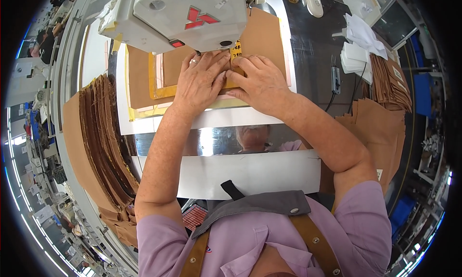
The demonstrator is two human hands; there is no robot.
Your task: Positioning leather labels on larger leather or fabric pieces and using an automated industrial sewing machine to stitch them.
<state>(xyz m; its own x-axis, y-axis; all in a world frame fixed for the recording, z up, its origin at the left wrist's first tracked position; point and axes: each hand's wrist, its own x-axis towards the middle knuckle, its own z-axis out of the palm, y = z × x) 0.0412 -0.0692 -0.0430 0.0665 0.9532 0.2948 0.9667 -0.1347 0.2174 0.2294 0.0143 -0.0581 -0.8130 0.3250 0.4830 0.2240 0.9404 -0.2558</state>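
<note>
My left hand (pixel 198 86) lies flat with its fingers stretched out over brown fabric (pixel 262 29), just under the grey sewing machine head (pixel 192 17). Close beside it, my right hand (pixel 264 86) has its fingers bent and drawn together, tips down at the work. What lies between those fingertips is hidden. A yellow-edged template (pixel 159 92) frames the fabric, and a yellow strip with black marks (pixel 236 49) shows just beyond my right fingers. Beneath everything is a white sheet (pixel 221 117). The machine head and my fingers cover the needle area.
Stacked brown fabric pieces hang at the left (pixel 72 127); more brown pieces (pixel 380 127) lie at the right, below a folded brown pile (pixel 392 84). White cloths (pixel 363 33) and a slim metal tool (pixel 335 77) are at the right. A shiny metal strip (pixel 211 141) runs nearer me.
</note>
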